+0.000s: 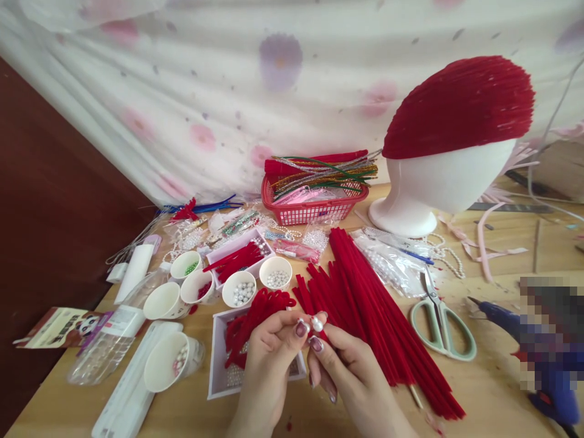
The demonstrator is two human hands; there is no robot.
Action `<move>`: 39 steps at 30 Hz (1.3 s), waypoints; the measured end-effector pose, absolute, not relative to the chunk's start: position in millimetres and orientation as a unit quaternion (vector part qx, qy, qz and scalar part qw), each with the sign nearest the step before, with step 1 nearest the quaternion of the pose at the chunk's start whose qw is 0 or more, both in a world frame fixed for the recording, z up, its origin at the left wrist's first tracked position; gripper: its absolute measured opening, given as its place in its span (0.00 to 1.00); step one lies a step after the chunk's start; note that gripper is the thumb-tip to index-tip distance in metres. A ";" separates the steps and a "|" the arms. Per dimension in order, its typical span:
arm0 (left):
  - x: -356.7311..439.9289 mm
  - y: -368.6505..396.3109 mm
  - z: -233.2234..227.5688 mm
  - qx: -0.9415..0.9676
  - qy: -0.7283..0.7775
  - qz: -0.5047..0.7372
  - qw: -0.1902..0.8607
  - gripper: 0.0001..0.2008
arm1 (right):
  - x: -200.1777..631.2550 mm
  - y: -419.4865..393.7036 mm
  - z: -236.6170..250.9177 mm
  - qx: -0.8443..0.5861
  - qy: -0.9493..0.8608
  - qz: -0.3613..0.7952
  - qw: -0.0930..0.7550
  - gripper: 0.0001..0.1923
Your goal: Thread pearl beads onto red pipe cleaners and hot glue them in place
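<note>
Head: pearls [317, 324] between both hands [272, 353] [354, 368]

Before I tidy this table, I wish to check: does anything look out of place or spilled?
A plastic bottle lies on its side beside the paper cups, odd because bottles usually stand. At right, pink ribbon lies loose and curled on the table, which looks untidy. I see no clear spill.
</note>
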State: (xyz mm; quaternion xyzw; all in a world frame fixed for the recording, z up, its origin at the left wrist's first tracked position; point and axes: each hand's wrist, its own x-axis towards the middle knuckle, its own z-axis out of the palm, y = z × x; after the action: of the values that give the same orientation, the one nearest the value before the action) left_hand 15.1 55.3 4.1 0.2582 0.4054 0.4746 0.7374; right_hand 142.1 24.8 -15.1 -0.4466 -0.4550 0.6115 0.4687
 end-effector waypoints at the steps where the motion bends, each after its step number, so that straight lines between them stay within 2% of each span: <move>1: 14.3 55.5 4.2 0.259 0.405 0.473 0.739 0.15 | 141.8 24.8 -14.8 -0.447 -0.456 0.611 0.469 0.28; 7: 14.6 56.2 4.8 0.255 0.409 0.471 0.739 0.15 | 141.6 26.7 -12.4 -0.447 -0.458 0.614 0.462 0.30; 16: 20.2 57.4 -0.2 0.246 0.450 0.532 0.674 0.16 | 142.5 25.1 -9.9 -0.431 -0.438 0.646 0.452 0.27; 24: 17.4 59.5 -14.2 0.256 0.448 0.523 0.679 0.17 | 143.5 12.5 -29.0 -0.426 -0.376 0.676 0.469 0.23; 39: 23.3 56.1 -11.0 0.266 0.461 0.522 0.666 0.17 | 138.3 19.6 -14.5 -0.400 -0.393 0.661 0.497 0.24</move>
State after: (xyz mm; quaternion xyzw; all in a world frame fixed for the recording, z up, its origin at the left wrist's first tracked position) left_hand 23.3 56.1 -11.0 0.2656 0.4613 0.5224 0.6662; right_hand 138.3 19.6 -14.5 -0.4005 -0.3935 0.6615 0.4972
